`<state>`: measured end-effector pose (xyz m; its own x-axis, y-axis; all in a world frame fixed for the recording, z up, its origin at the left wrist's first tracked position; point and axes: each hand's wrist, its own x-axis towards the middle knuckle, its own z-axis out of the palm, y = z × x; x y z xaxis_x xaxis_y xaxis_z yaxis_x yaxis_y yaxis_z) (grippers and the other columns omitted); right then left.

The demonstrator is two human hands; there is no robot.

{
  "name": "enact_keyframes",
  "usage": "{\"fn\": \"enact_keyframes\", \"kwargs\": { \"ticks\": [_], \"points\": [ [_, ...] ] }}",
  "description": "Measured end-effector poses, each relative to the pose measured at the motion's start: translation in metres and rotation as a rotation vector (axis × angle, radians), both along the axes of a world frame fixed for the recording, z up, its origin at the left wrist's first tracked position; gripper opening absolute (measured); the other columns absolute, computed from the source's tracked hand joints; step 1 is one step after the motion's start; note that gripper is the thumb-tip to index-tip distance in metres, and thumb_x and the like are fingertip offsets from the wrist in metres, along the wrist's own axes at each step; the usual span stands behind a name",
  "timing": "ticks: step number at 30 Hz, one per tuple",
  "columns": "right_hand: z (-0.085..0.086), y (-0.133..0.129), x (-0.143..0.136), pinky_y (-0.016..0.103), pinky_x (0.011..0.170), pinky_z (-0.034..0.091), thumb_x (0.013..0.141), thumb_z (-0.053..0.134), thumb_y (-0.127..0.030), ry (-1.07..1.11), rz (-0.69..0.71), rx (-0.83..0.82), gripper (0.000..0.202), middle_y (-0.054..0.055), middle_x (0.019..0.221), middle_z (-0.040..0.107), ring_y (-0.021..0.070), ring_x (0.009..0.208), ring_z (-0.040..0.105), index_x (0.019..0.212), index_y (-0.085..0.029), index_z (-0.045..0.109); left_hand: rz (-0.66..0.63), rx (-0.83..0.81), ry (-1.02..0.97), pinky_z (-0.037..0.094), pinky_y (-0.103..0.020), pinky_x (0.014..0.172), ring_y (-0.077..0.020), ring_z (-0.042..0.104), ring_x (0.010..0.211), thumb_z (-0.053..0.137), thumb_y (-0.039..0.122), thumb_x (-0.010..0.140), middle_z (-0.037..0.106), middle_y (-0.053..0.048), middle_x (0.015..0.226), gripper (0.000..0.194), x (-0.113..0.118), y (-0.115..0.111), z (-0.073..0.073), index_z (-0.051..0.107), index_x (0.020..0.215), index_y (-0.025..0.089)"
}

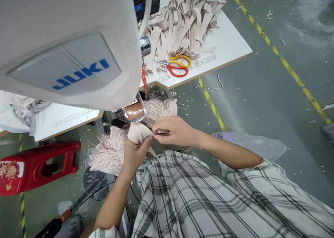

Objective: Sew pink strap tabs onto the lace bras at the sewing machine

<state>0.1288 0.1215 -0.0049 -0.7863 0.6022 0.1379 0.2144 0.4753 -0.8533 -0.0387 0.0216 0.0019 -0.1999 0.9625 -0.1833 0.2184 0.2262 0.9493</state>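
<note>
Just below the head of a white sewing machine, a pale pink piece of fabric is pinched between my two hands. My left hand grips its lower side, thumb on top. From the right, my right hand has thumb and fingers closed on the fabric's edge. The fabric's far end lies near the clear-shielded sewing foot area; whether it is under the foot is hidden. Pink lace fabric lies behind my hands, and a stack of lace pieces hangs to the left.
A heap of beige fabric strips covers the white table. Scissors with yellow and red handles lie at its front. A red plastic stool stands left. Plastic sheeting and scraps lie on the floor.
</note>
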Motion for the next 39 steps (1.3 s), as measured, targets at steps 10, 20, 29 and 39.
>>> {"fn": "enact_keyframes", "kwargs": {
  "ticks": [10, 20, 29, 39],
  "points": [
    [0.01, 0.003, 0.002, 0.023, 0.066, 0.035, 0.085, 0.064, -0.029, -0.114, -0.059, -0.165, 0.01, -0.003, 0.074, 0.066, 0.009, 0.066, 0.053, 0.083, -0.02, 0.07, 0.094, -0.051, 0.082, 0.053, -0.028, 0.073, -0.022, 0.069, 0.085, 0.068, 0.033, 0.085, 0.076, -0.006, 0.089, 0.022, 0.003, 0.001, 0.0, 0.076, 0.093, 0.013],
    [0.006, 0.012, 0.007, 0.024, 0.071, 0.042, 0.088, 0.058, -0.026, -0.077, -0.006, -0.371, 0.017, 0.001, 0.087, 0.074, 0.0125, 0.077, 0.063, 0.093, -0.02, 0.072, -0.02, -0.118, -0.034, 0.041, -0.023, 0.063, -0.0126, 0.053, 0.067, 0.06, 0.037, 0.092, 0.061, 0.001, 0.072, 0.024, -0.008, 0.007, 0.001, 0.064, 0.08, 0.015],
    [0.016, 0.009, 0.011, 0.025, 0.065, 0.033, 0.085, 0.056, -0.021, -0.179, -0.022, -0.188, 0.019, -0.002, 0.087, 0.069, 0.0094, 0.059, 0.046, 0.104, -0.02, 0.051, -0.201, -0.112, 0.063, 0.05, -0.031, 0.084, -0.0229, 0.064, 0.099, 0.058, 0.033, 0.092, 0.071, -0.006, 0.102, 0.027, -0.011, 0.016, 0.024, 0.069, 0.111, 0.018],
    [0.02, 0.014, 0.012, 0.025, 0.063, 0.028, 0.086, 0.051, -0.015, -0.211, 0.095, -0.051, 0.017, -0.004, 0.074, 0.057, 0.0103, 0.058, 0.041, 0.102, -0.02, 0.048, -0.229, -0.133, 0.137, 0.049, -0.029, 0.093, -0.0232, 0.063, 0.111, 0.058, 0.027, 0.092, 0.072, -0.003, 0.118, 0.032, -0.004, 0.018, 0.039, 0.068, 0.121, 0.019]
  ]
}}
